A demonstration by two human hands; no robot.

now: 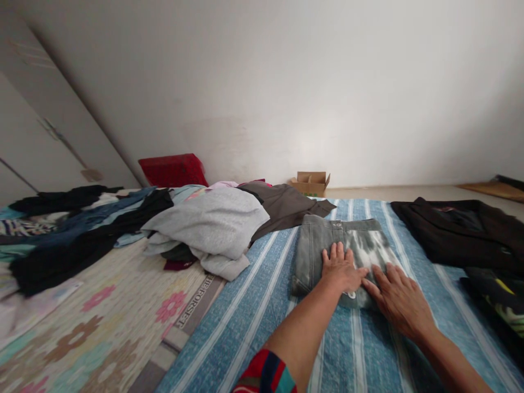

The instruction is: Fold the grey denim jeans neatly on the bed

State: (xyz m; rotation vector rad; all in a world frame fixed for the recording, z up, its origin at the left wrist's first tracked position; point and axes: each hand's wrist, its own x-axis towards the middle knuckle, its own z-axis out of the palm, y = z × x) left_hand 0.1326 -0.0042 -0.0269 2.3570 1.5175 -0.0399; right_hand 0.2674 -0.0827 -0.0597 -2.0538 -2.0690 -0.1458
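Two hands: left hand (340,268) and right hand (399,297), fingers spread flat, pressing folded grey jeans (339,248), gripping nothing.
Jeans: near-centre on the striped blue bedspread (254,316).
Doing it well: I'd press evenly, smoothing outward, edges kept square.
Left, far: heaped clothes (208,226).
Right: black garment (462,229).

Folded grey jeans (341,248), faded with pale bleached patches, lying flat on blue striped bedsheet (262,322). Waistband with button turned to far side, away from camera. Near edge pressed under left hand (341,269) and right hand (399,299), both flat, palms down.
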